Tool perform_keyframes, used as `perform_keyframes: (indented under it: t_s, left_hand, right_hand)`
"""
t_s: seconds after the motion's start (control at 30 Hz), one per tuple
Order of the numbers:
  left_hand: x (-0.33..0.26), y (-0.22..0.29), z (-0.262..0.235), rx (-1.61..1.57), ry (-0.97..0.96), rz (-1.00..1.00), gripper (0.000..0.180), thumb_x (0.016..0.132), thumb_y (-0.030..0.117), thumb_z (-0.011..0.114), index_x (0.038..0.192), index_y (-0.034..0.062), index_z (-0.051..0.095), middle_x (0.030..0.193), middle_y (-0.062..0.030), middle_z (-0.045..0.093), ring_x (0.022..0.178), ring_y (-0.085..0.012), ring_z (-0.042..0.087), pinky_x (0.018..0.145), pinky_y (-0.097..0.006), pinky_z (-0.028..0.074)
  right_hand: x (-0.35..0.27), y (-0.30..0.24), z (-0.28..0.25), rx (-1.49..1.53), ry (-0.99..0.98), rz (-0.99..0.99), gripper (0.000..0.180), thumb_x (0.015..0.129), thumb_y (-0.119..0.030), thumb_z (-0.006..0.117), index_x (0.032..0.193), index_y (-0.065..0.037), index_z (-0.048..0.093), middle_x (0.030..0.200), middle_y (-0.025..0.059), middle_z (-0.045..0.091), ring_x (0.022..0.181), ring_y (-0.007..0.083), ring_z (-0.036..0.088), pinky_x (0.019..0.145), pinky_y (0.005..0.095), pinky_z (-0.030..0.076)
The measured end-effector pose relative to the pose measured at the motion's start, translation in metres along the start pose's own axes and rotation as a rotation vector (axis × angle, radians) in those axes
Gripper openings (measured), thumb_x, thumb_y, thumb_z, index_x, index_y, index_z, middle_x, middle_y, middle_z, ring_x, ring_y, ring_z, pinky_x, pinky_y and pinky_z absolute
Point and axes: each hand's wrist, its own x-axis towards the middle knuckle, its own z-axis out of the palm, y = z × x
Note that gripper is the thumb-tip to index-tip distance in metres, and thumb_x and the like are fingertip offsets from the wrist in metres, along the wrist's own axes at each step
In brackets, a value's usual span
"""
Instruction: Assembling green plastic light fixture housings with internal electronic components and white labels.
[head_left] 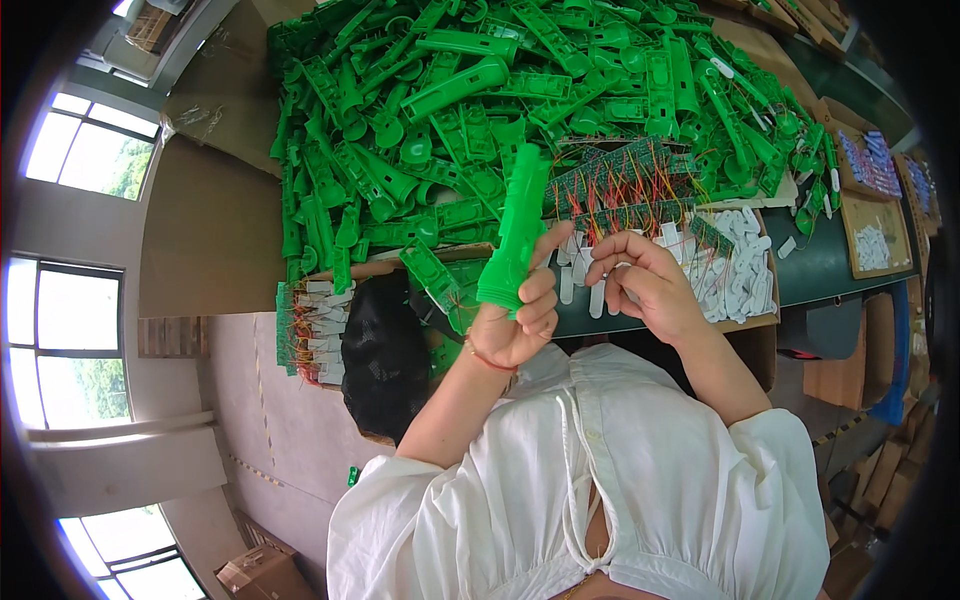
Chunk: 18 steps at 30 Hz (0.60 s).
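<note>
My left hand (518, 330) is closed round the wide lower end of a green plastic housing (519, 220), a long handle-like shell held upright with its narrower end up. Just right of it, my right hand (645, 285) has its fingers curled and the thumb near the index finger; anything small between them cannot be made out. Behind the right hand lie green circuit boards (635, 185) with red and yellow wires. White plastic strips (735, 265) are heaped beside that hand. Another green shell (432, 275) with wires rests left of my left hand.
A large pile of green shells (400, 130) covers the far side of the bench. Wired boards (310, 330) are stacked at the left, next to a black mesh chair back (385, 360). Trays with white parts (873, 247) and purple-blue parts (870, 165) stand at the right.
</note>
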Motion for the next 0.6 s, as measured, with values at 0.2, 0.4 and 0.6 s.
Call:
perform_keyframes:
  t_s: [0.2,0.4,0.6]
  left_hand:
    - [0.012,-0.021,-0.028,-0.240,-0.427,-0.129,0.055,0.095,0.021,0.040,0.139,-0.0005,0.014,0.057,-0.0043,0.050,0.038,-0.0099,0.043,0.031,-0.021,0.034]
    - [0.008,-0.026,-0.024,-0.178,-0.312,-0.103,0.055,0.094,0.025,0.041,0.137,-0.0019,0.020,0.066,-0.0091,0.058,0.048,-0.0160,0.054,0.040,-0.024,0.044]
    - [0.009,-0.012,-0.022,0.735,0.254,0.175,0.029,0.084,0.011,0.059,0.111,0.0006,0.055,0.098,-0.0185,0.063,0.090,-0.0278,0.063,0.068,-0.031,0.055]
  right_hand:
    - [-0.005,0.006,-0.012,-0.045,0.084,-0.068,0.024,0.083,-0.012,0.041,0.096,0.000,0.056,0.062,-0.0011,0.045,0.047,0.0032,0.032,0.041,0.0182,0.022]
    - [-0.010,0.009,-0.023,-0.028,0.055,-0.088,0.038,0.082,-0.021,0.035,0.102,0.002,0.058,0.058,-0.0045,0.037,0.049,0.0039,0.030,0.043,0.0188,0.023]
    - [-0.009,0.016,-0.023,-0.218,0.050,-0.184,0.043,0.083,-0.021,0.051,0.120,0.000,0.054,0.094,0.0079,0.062,0.082,0.0101,0.053,0.075,0.0210,0.040]
